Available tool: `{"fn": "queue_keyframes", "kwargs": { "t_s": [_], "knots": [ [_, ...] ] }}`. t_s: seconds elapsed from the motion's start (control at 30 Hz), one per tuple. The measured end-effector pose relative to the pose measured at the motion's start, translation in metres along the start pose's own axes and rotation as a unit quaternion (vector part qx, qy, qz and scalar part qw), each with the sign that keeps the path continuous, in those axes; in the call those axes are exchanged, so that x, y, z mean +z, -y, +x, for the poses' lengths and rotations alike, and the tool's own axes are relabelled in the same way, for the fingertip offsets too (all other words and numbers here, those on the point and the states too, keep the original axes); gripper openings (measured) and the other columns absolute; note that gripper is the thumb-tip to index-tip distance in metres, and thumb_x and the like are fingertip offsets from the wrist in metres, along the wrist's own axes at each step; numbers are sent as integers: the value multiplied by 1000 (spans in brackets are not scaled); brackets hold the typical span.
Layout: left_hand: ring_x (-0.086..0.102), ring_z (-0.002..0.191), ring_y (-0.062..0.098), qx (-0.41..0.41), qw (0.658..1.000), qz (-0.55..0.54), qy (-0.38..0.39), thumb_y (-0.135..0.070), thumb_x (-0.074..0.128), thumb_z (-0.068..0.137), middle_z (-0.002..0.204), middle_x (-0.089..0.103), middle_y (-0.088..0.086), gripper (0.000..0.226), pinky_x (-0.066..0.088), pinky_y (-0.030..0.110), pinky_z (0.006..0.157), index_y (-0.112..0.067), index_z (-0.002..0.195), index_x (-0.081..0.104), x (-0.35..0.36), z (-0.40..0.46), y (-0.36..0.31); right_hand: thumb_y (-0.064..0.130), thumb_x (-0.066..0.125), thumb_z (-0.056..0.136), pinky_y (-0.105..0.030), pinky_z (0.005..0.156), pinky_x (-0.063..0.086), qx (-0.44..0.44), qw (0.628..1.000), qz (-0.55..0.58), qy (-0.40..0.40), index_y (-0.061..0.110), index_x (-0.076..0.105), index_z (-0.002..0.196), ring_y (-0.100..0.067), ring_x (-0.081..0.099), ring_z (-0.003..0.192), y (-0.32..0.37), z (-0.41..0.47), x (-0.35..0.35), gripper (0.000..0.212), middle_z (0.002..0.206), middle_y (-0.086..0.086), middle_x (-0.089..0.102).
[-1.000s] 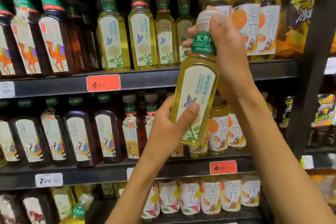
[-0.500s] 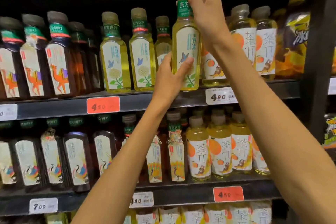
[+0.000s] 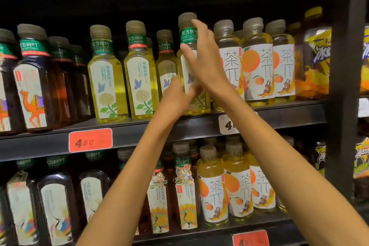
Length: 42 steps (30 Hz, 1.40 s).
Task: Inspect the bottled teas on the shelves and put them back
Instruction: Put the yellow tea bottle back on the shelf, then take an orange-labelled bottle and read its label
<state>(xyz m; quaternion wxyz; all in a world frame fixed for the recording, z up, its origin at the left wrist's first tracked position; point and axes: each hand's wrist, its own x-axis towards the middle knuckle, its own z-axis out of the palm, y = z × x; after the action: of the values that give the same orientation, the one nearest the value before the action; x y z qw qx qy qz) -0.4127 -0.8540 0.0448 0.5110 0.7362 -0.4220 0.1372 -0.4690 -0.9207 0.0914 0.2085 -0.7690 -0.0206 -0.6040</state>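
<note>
Pale-yellow jasmine tea in a clear plastic bottle with a green neck band (image 3: 186, 35), raised high with its cap pinched half a second ago, now stands on the dark middle shelf (image 3: 289, 111) at its front edge, between matching yellow bottles and the orange-label teas (image 3: 257, 66). This one looks returned. The right hand (image 3: 207, 66) rests loosely spread fingers on its neck and label; the left hand (image 3: 177, 96) cups the lower body, fingers curled round it.

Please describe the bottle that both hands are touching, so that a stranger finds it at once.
On the middle shelf, find the yellow-green jasmine teas with butterfly labels. The bottle is the rightmost, beside the orange-picture bottles; alone, it has the left hand and right hand on it.
</note>
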Motion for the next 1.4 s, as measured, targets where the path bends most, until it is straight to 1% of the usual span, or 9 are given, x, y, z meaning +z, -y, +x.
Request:
{"fn": "queue_keyframes", "kwargs": {
  "t_s": [0.13, 0.23, 0.33, 0.43, 0.57, 0.7, 1.2, 1.3, 1.4],
  "knots": [
    [60, 96, 21, 4, 1000, 4, 13, -35, 59, 92, 109, 63, 6, 42, 47, 30, 74, -7, 121, 50, -3, -4, 0, 14, 54, 97, -14, 93, 31, -2, 1000, -11, -3, 5, 30, 144, -20, 42, 128, 5, -2, -8, 53, 144, -13, 38],
    [59, 103, 17, -2, 1000, 12, 17, -35, 66, 87, 120, 61, 2, 51, 49, 32, 86, -8, 127, 48, -7, -8, -3, 9, 56, 94, -14, 99, 34, -36, 995, -2, -95, -1, 41, 136, -20, 45, 127, 5, -13, -28, 45, 137, -14, 46],
    [50, 112, 18, 35, 993, 54, -102, -36, 69, 84, 127, 50, 3, 67, 42, 29, 86, -7, 136, 38, -6, -21, -11, 12, 53, 96, -19, 102, 38, -43, 984, -27, -168, -1, 45, 131, -18, 47, 124, -9, -16, -53, 38, 131, -12, 51],
    [40, 122, 24, 113, 963, 133, -205, -35, 66, 86, 132, 45, 11, 62, 33, 30, 95, -10, 136, 40, 9, -38, -24, 28, 47, 99, -24, 107, 30, -25, 980, -145, -133, 6, 42, 135, -19, 39, 131, -27, -5, -64, 43, 137, -9, 48],
    [28, 130, 28, 88, 926, 230, -285, -38, 62, 88, 144, 31, 13, 57, 31, 36, 101, -13, 135, 43, 37, -44, -38, 46, 36, 99, -36, 115, 7, -26, 959, -277, -59, 7, 31, 145, -26, 19, 145, -38, 5, -61, 61, 149, -12, 39],
    [25, 130, 31, 75, 926, 251, -271, -43, 55, 91, 148, 24, 15, 61, 31, 39, 104, -13, 141, 36, 62, -44, -41, 50, 36, 98, -40, 116, 3, -52, 945, -323, 4, 4, 23, 148, -28, 17, 145, -52, 9, -62, 69, 148, -15, 39],
    [13, 137, 29, -9, 931, 226, -287, -49, 61, 86, 153, 13, 9, 44, 16, 40, 107, -16, 114, 59, 100, -50, -42, 55, 46, 93, -32, 106, 19, -79, 966, -245, 14, 9, 35, 140, -24, 29, 137, -53, 5, -84, 67, 138, -9, 50],
    [16, 136, 29, 4, 936, 189, -298, -50, 65, 82, 150, 18, 9, 51, 18, 39, 108, -14, 116, 56, 98, -55, -44, 54, 59, 86, -26, 102, 22, -87, 982, -169, -9, 12, 34, 142, -20, 34, 130, -47, -1, -95, 75, 137, -5, 45],
    [24, 130, 26, 33, 946, 155, -282, -52, 65, 81, 141, 32, 10, 61, 25, 38, 106, -9, 121, 50, 95, -60, -45, 35, 74, 80, -20, 101, 32, -74, 996, 47, 28, 7, 32, 142, -19, 37, 125, -38, -14, -102, 79, 136, -11, 39]
  ]
}}
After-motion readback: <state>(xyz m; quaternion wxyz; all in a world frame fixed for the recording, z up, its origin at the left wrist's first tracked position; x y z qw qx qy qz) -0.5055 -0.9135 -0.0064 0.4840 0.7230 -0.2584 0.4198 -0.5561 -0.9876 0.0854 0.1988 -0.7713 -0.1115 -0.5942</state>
